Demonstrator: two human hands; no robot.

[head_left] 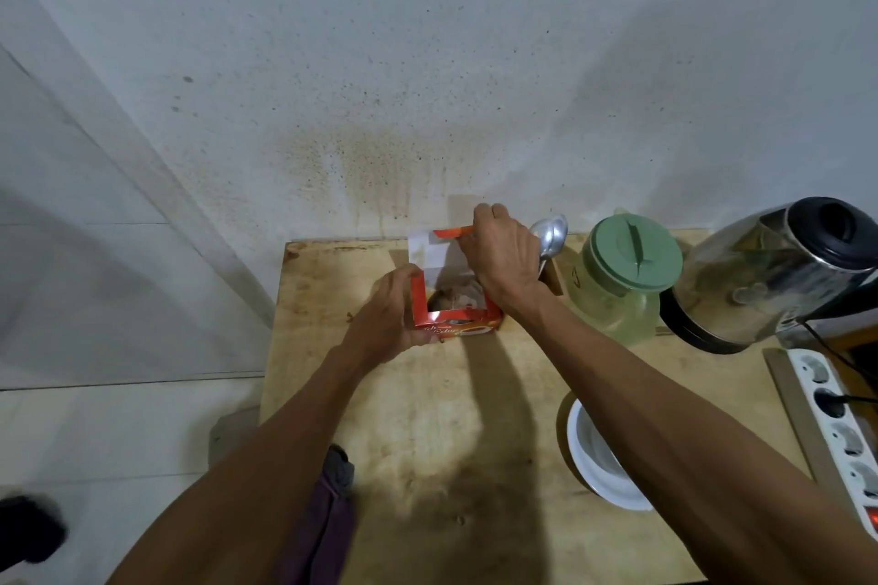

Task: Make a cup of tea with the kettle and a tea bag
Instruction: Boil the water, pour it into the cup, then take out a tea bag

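A red tea bag box (456,323) stands on the wooden table (427,418) near the wall, its top flaps open and tea bags visible inside. My left hand (385,318) grips the box's left side. My right hand (499,252) pinches the raised back flap at its right end. A steel kettle (769,271) with a black lid sits at the far right. A white cup (598,461) stands at the right, partly hidden under my right forearm.
A plastic jug with a green lid (627,271) stands between box and kettle. A metal spoon (551,238) sticks up behind my right hand. A white power strip (841,432) lies along the table's right edge. The wall is just behind the box.
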